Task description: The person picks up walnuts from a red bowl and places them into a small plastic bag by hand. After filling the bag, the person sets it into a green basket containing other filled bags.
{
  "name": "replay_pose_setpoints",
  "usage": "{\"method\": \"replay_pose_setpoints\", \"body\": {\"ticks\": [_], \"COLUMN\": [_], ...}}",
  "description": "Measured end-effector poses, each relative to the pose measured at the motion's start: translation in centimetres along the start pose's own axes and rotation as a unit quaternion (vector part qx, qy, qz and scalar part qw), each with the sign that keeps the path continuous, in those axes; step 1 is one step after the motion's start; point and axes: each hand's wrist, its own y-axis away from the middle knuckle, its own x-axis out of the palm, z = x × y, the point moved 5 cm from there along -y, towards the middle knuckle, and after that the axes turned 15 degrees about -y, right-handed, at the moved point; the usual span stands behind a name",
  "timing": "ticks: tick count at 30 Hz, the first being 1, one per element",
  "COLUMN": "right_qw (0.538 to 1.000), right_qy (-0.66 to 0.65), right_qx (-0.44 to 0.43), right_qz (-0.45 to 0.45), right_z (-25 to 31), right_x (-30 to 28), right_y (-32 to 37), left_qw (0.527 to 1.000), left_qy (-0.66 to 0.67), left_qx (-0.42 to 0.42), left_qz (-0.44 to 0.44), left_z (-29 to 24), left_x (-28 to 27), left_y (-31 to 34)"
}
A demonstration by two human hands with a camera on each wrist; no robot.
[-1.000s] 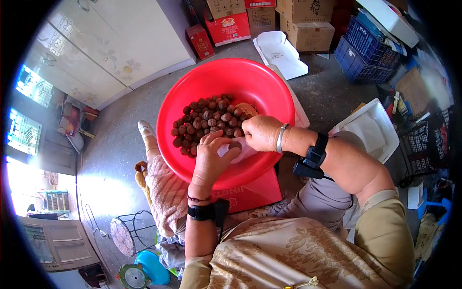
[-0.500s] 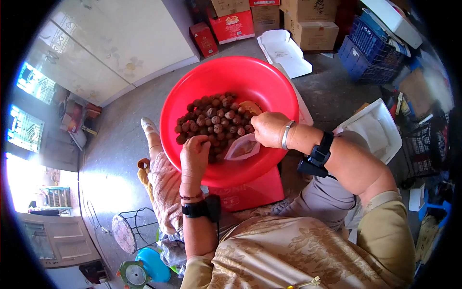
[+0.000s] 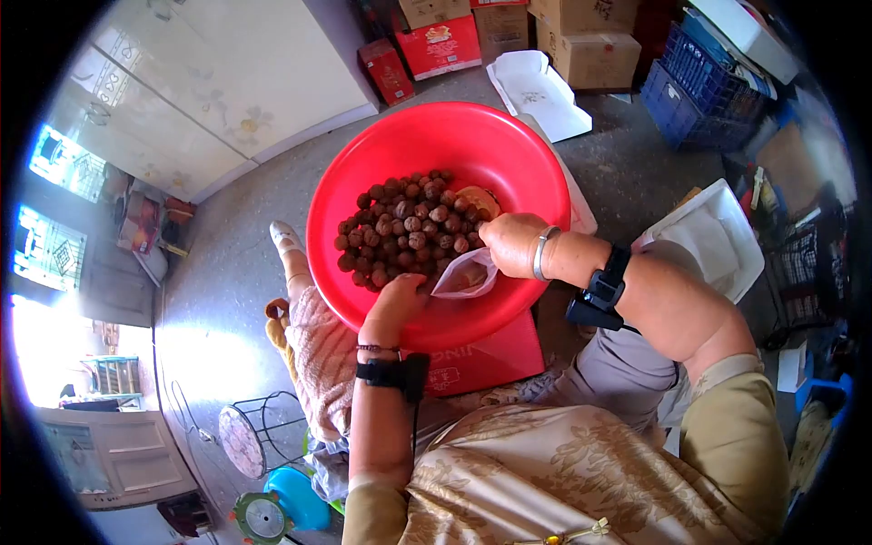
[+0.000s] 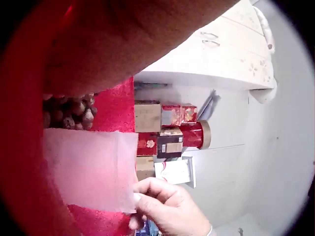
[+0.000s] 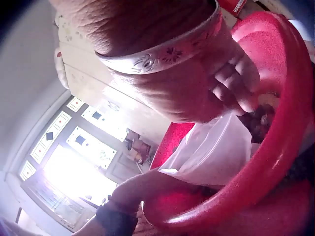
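A red plastic basin (image 3: 436, 127) holds a heap of brown, wrinkled walnuts (image 3: 400, 227). My right hand (image 3: 513, 245) pinches the edge of a small translucent plastic bag (image 3: 468, 275) inside the basin's right side; the grip shows in the left wrist view, where the right hand (image 4: 170, 204) has thumb and fingers on the bag's edge. The bag's mouth gapes towards the left. My left hand (image 3: 397, 304) is at the front edge of the walnut heap, left of the bag. Its fingers are blurred and mostly hidden, and I cannot tell whether they hold a walnut.
A tan round piece (image 3: 477, 200) lies beside the walnuts. Under the basin is a red box (image 3: 486, 354) with printed letters. A white foam tray (image 3: 536, 95) lies beyond, near stacked cartons (image 3: 595, 59). Another white foam box (image 3: 704, 236) stands right; a stool (image 3: 245, 440) stands left.
My left hand held a walnut at the bag's mouth, then drew back left and now reaches low at the heap's front. The right hand keeps its pinch on the bag, whose mouth has come into view.
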Motion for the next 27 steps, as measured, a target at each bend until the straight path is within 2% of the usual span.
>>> {"method": "replay_pose_setpoints", "body": {"ticks": [1, 3, 4, 7, 9, 10, 12, 15, 18, 22, 24, 27], "right_qw": [1.000, 1.000, 1.000, 1.000, 1.000, 1.000, 1.000, 0.999, 0.999, 0.998, 0.997, 0.993], "right_qy": [-0.005, -0.011, -0.004, 0.005, 0.008, 0.009, 0.011, 0.021, 0.017, 0.003, -0.006, -0.030], "right_qx": [-0.011, -0.019, -0.023, -0.020, -0.016, -0.019, -0.023, -0.030, -0.037, -0.062, -0.065, -0.092], "right_qz": [-0.006, -0.015, -0.017, -0.013, -0.008, -0.006, -0.005, -0.001, 0.008, -0.025, -0.037, -0.063], "right_z": [0.2, 0.2, 0.1, -0.3, -0.3, -0.2, -0.2, 0.1, 0.2, -0.2, -0.3, -0.2], "right_x": [-0.3, -0.4, -0.3, 0.1, 0.2, 0.1, 0.1, -0.1, -0.1, 0.4, 0.5, 0.5], "right_y": [0.2, 0.3, 0.2, 0.0, -0.1, -0.1, 0.0, 0.2, 0.3, -0.2, -0.3, -0.4], "left_qw": [1.000, 0.994, 0.994, 0.996, 0.985, 0.985, 0.995, 0.997, 0.996, 0.991, 0.993, 0.996], "left_qy": [-0.001, 0.068, 0.067, 0.008, -0.123, -0.123, 0.002, 0.057, -0.002, 0.035, -0.024, 0.001], "left_qx": [0.002, 0.012, 0.015, 0.011, 0.014, 0.015, 0.003, 0.019, 0.029, 0.064, 0.057, 0.012], "left_qz": [0.002, 0.082, 0.084, 0.094, 0.120, 0.120, 0.095, 0.054, 0.085, 0.113, 0.098, 0.088], "left_z": [0.8, 1.8, 1.3, 1.0, 2.5, 2.2, 1.2, 0.1, -0.5, -1.5, 0.4, 1.9], "left_x": [1.5, 4.7, 4.3, 4.0, 5.6, 5.3, 4.5, 3.6, 3.2, 2.7, 4.9, 6.0], "left_y": [-0.3, -0.4, -0.5, -0.6, -0.7, -0.6, -0.3, 0.1, -0.2, -0.2, -0.3, -0.7]}}
